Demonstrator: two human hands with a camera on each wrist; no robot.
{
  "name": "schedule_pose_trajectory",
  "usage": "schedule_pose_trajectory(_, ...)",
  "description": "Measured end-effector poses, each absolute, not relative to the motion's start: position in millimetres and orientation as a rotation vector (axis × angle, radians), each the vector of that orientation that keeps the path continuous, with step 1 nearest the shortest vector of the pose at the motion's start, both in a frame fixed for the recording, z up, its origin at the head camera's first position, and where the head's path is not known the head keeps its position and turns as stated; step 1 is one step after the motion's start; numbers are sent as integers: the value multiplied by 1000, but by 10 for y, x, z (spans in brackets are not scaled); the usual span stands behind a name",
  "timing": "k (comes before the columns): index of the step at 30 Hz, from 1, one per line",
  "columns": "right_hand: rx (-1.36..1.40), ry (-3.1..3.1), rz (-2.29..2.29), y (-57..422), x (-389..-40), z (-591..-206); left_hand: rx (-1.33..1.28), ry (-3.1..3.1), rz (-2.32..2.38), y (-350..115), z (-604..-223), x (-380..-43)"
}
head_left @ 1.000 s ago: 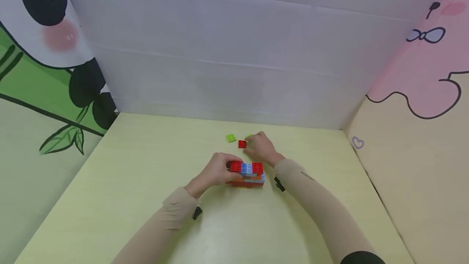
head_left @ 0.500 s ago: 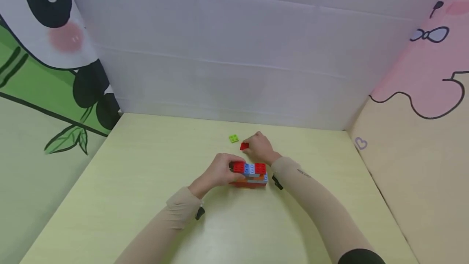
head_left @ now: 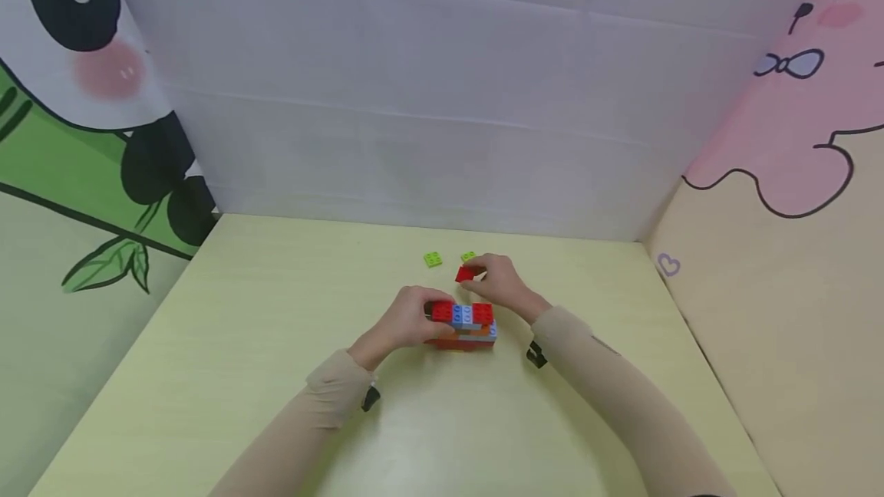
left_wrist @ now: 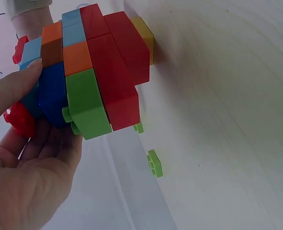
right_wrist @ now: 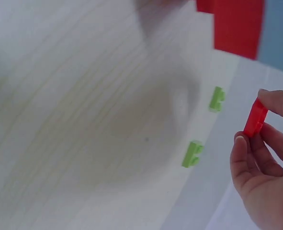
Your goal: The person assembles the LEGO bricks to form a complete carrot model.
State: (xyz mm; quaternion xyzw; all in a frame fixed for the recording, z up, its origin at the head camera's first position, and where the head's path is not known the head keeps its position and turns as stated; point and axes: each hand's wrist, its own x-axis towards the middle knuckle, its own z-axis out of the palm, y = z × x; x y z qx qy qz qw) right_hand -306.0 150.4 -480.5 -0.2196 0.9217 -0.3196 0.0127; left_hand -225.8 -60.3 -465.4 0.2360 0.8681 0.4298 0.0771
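My left hand [head_left: 407, 318] grips a multi-coloured toy brick build [left_wrist: 115, 72] on the left, thumb on the near side and fingers behind. Its layers show red, light blue, dark blue, orange and green bricks, with a yellow one at the bottom. Just beyond the build, my right hand [head_left: 506, 282] pinches a small flat red brick [right_wrist: 256, 117] between thumb and fingers. In the right wrist view, this brick appears clear of the table, tilted on edge.
Two flat lime-green bricks lie on the table [head_left: 276, 313] behind the hands: one on the left [head_left: 433, 259], one on the right [head_left: 468, 256]. A white backdrop [head_left: 442, 98] rises at the back edge, with printed cartoon side walls [head_left: 794, 121] at both sides.
My right hand has closed its fingertips on the flat red brick and lifted it, uncovering the right lime-green brick. The left hand keeps holding the build in place.
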Motion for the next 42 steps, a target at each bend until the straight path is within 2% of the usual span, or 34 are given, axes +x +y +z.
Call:
schedule_pose_trajectory(22,-870,2714,-1291,1604,-2474,-4271,646,2592,1290,-639,-4595,-2264)
schedule_pose_trajectory(30,-992,2679,-1188,1582,-2385,-4221,654,2571,1310,-629,-4591,-2277)
schedule_pose_trajectory(42,-1036,2626,-1155,1558,-2305,-4221,703,2588,1282,-622,-4598,-2263)
